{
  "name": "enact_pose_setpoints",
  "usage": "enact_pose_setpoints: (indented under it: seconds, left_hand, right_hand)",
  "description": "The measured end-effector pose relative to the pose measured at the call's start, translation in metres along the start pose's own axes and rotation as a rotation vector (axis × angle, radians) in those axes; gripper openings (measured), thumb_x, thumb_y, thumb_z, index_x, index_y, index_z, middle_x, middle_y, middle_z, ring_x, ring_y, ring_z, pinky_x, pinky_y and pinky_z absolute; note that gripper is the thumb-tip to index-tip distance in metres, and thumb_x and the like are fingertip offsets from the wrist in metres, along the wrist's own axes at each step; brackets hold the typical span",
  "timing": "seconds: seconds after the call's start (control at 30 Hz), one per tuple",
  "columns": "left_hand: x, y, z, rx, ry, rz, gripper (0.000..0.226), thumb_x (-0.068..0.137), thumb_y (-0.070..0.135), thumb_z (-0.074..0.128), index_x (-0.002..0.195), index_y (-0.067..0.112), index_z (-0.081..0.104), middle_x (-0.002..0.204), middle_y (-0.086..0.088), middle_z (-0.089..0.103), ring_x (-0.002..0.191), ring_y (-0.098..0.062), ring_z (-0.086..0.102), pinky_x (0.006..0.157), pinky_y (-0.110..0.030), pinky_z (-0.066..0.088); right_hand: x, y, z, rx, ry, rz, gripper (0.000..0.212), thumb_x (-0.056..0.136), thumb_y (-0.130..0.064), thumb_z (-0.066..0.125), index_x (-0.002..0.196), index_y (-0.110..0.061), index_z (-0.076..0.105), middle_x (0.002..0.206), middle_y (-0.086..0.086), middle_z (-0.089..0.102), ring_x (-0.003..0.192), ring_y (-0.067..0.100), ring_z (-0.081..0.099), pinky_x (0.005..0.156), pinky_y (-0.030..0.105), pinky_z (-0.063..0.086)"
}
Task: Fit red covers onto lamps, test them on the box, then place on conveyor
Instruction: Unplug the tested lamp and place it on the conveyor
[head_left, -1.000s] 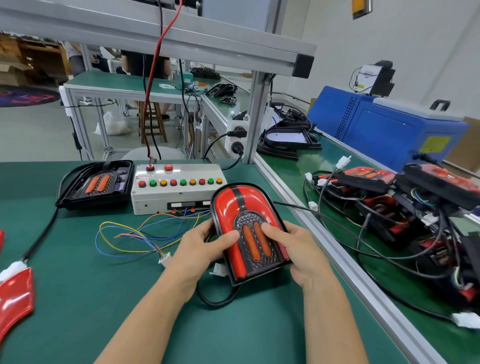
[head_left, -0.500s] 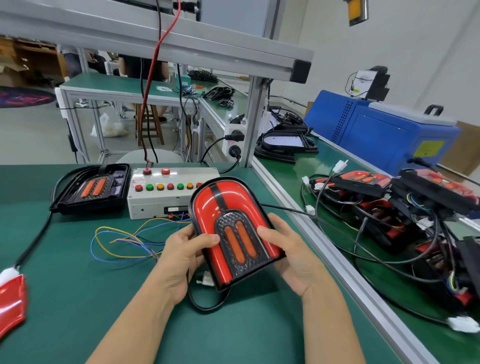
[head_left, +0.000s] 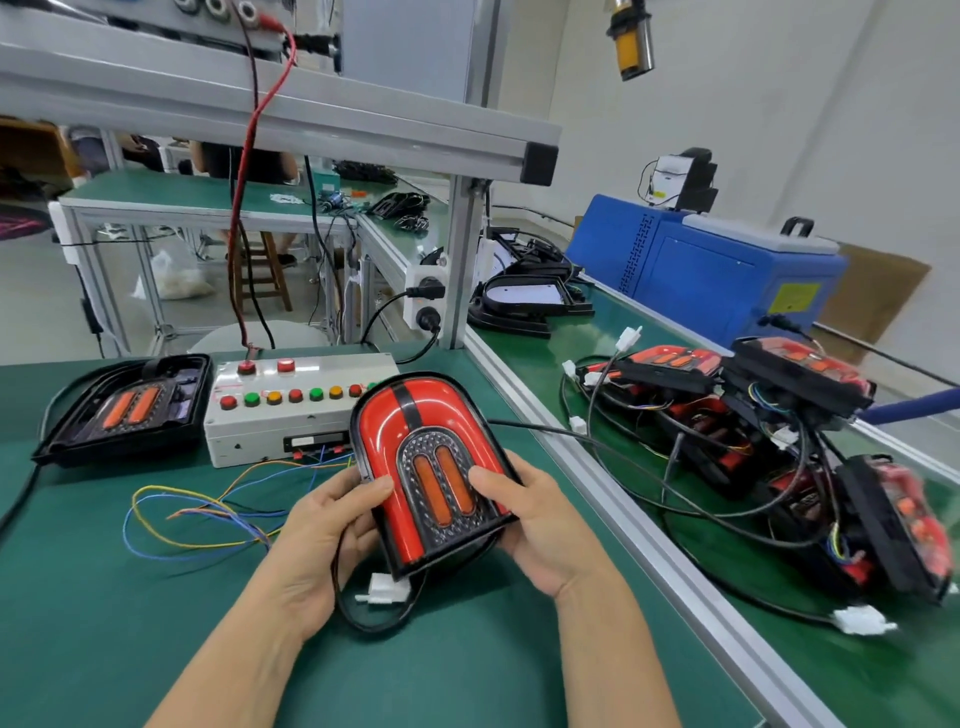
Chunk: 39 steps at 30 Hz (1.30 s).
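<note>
**Covered lamp held in both hands above the bench, in front of the test box**

The lamp (head_left: 434, 470) with its red cover fitted is tilted up off the green bench (head_left: 104, 597), rounded end pointing away from the person, flat end toward them. Two orange strips sit in the dark textured centre panel.

Left hand (head_left: 324, 535) grips the lamp's left edge: thumb lies across the red face near the lower left, the other fingers are curled behind the housing and mostly hidden. Right hand (head_left: 535, 525) grips the right edge the same way: thumb pressed on the face beside the right orange strip, fingers wrapped underneath, out of sight. Cannot tell how the hidden fingers are spaced.

A black cable (head_left: 363, 618) loops down from under the lamp onto the bench, with a white connector (head_left: 384, 590) just below the lamp's near end.

The test box (head_left: 291, 415), grey with a row of red, green and yellow buttons, stands on the bench right behind the lamp; the lamp's rounded end overlaps its right end in view. Coloured loose wires (head_left: 192, 514) run from the box front across the bench to the left of the left hand. An uncovered lamp (head_left: 127, 408) lies just left of the box, touching or nearly so.

On the conveyor (head_left: 649, 519) to the right, past the aluminium rail, a pile of finished lamps (head_left: 779, 415) lies tangled with black cables and white plugs. A blue machine (head_left: 717, 275) stands behind it.
</note>
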<state>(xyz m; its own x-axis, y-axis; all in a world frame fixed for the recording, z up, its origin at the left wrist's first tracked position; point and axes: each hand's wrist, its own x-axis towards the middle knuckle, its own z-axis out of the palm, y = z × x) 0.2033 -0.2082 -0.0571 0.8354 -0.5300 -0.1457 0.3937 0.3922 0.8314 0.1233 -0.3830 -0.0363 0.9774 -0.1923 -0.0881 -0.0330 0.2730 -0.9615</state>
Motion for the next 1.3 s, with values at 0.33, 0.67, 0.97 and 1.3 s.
enact_pose_setpoints:
  seconds: [0.33,0.67,0.97,1.3]
  left_hand:
    - [-0.006,-0.006,0.015,0.116,-0.023,0.027,0.054,0.062,0.009,0.072,0.114,0.015,0.06,0.106,-0.011,0.072,0.086,-0.026,0.072,0.065,-0.038,0.06]
    - [-0.008,-0.003,0.087,0.233,-0.201,0.055,0.044,0.065,0.01,0.07,0.106,0.021,0.059,0.094,-0.012,0.074,0.082,-0.027,0.072,0.057,-0.034,0.06]
    - [-0.001,-0.018,0.163,0.384,-0.356,0.033,0.034,0.078,0.004,0.07,0.11,0.012,0.065,0.093,-0.011,0.074,0.078,-0.026,0.072,0.056,-0.028,0.056]
    - [-0.002,-0.049,0.25,0.502,-0.513,-0.01,0.042,0.077,0.006,0.075,0.116,0.012,0.062,0.096,-0.01,0.074,0.084,-0.025,0.071,0.067,-0.038,0.06]
  right_hand:
    - [-0.026,-0.005,0.007,0.103,0.189,-0.14,0.032,0.092,-0.013,0.064,0.124,-0.011,0.06,0.111,0.009,0.072,0.103,0.027,0.069,0.092,0.042,0.055]
    - [-0.075,-0.037,-0.026,-0.035,0.407,-0.282,0.029,0.1,-0.032,0.05,0.123,-0.019,0.062,0.117,0.002,0.071,0.111,0.022,0.065,0.102,0.044,0.049]
    - [-0.119,-0.067,-0.076,-0.179,0.584,-0.329,0.032,0.101,-0.025,0.048,0.133,-0.025,0.053,0.116,-0.003,0.07,0.102,0.011,0.068,0.093,0.032,0.053]
    - [-0.161,-0.074,-0.123,-0.153,0.975,-0.498,0.033,0.1,-0.023,0.05,0.131,-0.033,0.054,0.114,-0.007,0.07,0.102,0.012,0.068,0.089,0.035,0.056]
